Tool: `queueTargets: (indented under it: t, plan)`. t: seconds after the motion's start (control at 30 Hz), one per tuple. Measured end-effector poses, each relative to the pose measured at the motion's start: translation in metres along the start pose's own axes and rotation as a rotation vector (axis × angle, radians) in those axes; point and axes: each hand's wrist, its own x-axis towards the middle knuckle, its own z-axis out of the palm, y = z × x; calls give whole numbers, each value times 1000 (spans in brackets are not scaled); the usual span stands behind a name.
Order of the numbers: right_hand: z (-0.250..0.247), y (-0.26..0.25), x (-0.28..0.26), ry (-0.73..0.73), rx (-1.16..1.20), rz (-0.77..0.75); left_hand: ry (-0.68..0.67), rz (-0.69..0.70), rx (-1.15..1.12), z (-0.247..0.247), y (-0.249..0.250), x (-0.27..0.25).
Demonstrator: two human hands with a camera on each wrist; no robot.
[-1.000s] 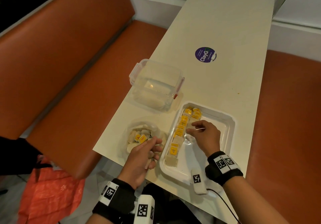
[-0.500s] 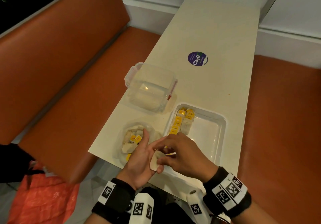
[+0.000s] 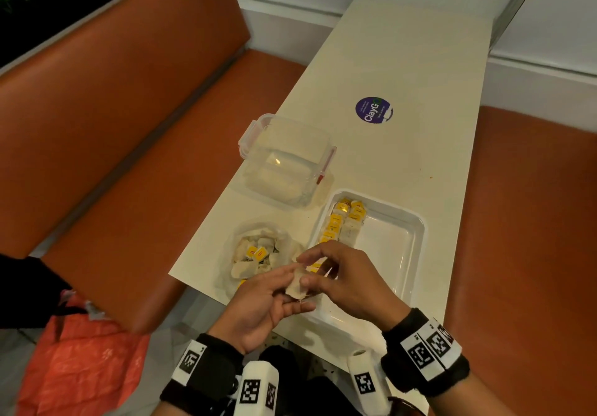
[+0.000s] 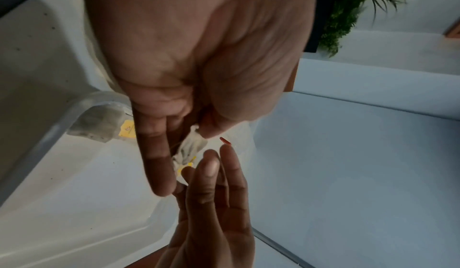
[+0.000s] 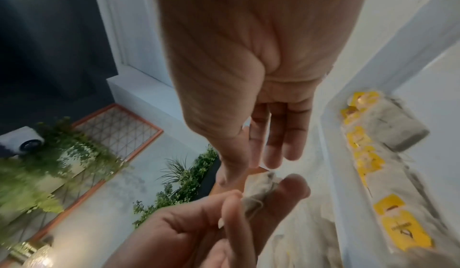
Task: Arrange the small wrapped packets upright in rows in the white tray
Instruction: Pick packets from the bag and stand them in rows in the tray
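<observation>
Left hand (image 3: 258, 306), right hand (image 3: 345, 283), pale crumpled packet (image 3: 295, 283)

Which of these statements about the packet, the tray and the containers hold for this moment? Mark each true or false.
1. Both hands hold one packet between them. True: the left hand and the right hand both have fingers on it.
2. The white tray is full. False: packets fill only its left side; the right side is bare.
3. The loose packets lie left of the tray. True.
4. The clear lidded container stands inside the tray. False: it stands on the table, beyond the tray.
5. The purple sticker is on the container. False: it is on the table.
</observation>
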Motion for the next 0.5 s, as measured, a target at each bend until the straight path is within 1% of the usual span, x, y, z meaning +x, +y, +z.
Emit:
queueTargets:
  t: [0.1, 0.17, 0.2, 0.3, 0.37, 0.43, 0.47, 0.5]
  plan:
    - [0, 1, -7, -48, -64, -157, 31, 26, -51, 0, 0, 3]
    - [3, 4, -9, -87, -127, -226, 40, 27, -73, 2, 0, 5]
    - [5, 7, -9, -81, -175, -250, 44, 22, -68, 3, 0, 6]
    - [11, 15, -7, 4, -327, -332, 48, -5, -44, 4, -1, 10]
    - [14, 19, -6, 60, -385, -369, 51, -21, -36, 3, -3, 11]
    - [17, 22, -4, 116, -387, -386, 59, -33, -48, 2, -4, 12]
    - [19, 23, -3, 141, -351, -361, 68, -38, -62, 1, -4, 13]
    - [19, 23, -1, 163, -279, -305, 86, -43, -77, 0, -3, 14]
